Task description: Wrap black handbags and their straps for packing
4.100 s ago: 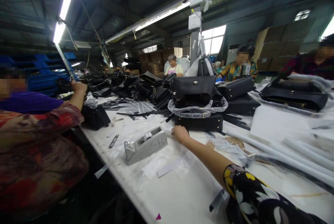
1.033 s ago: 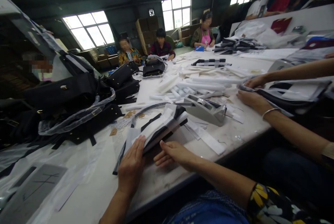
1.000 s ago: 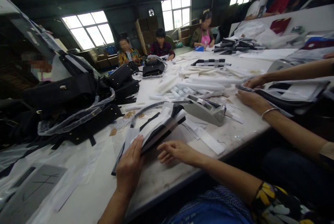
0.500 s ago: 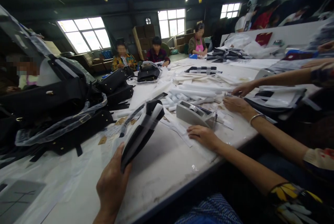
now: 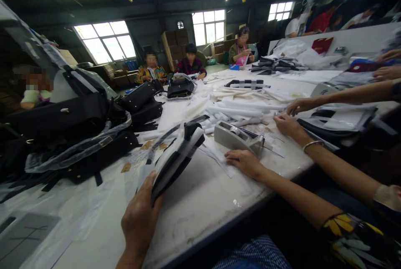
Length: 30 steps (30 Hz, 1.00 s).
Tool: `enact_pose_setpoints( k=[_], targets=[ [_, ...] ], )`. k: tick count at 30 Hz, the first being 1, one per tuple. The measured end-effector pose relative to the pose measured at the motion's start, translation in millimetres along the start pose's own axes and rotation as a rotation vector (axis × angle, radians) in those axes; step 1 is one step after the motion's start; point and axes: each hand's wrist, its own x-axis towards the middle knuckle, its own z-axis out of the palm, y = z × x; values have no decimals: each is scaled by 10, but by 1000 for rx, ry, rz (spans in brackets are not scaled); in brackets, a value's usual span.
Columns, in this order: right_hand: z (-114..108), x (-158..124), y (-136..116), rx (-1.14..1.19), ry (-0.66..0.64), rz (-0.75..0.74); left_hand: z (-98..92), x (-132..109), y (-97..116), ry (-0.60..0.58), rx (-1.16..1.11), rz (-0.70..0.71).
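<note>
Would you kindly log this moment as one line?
left hand: holding flat black-and-white bundle | right hand: beside grey tape dispenser on white table

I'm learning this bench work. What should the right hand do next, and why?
Probably reach for a strip at the gray tape dispenser: the right hand lies close beside it with nothing visible in its grasp, while the left hand holds the black-and-white piece tilted up over the table.
</note>
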Motion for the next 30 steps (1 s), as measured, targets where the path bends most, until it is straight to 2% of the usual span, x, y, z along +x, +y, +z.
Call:
enact_pose_setpoints(
  k=[3, 7, 10, 12, 14, 19, 23, 27, 30],
  targets=[
    [-33, 97, -162, 9, 48, -8, 11, 2, -5, 2, -8, 17],
    [-29, 79, -564, 43, 42, -70, -9, 22, -9, 20, -10, -19],
    [30, -95, -900, 168, -95, -105, -38, 48, -14, 35, -24, -64],
    [91, -225, -1048, 275, -268, -91, -55, 62, -24, 32, -31, -90],
    [186, -316, -1106, 331, -379, -71, -67, 68, -39, 18, -40, -108],
    [642, -312, -1026, 124, -222, -69, -51, 44, -58, -11, -69, -92],
    [1009, -82, -1052, 9, -356, -202, -2, 24, -46, 24, -73, -57],
    [1177, 233, -1175, -3, -415, -340, 8, 61, -31, 71, -63, -27],
    [1183, 252, -1266, 13, -350, -391, -60, 110, 1, 118, -60, 27]
  ],
)
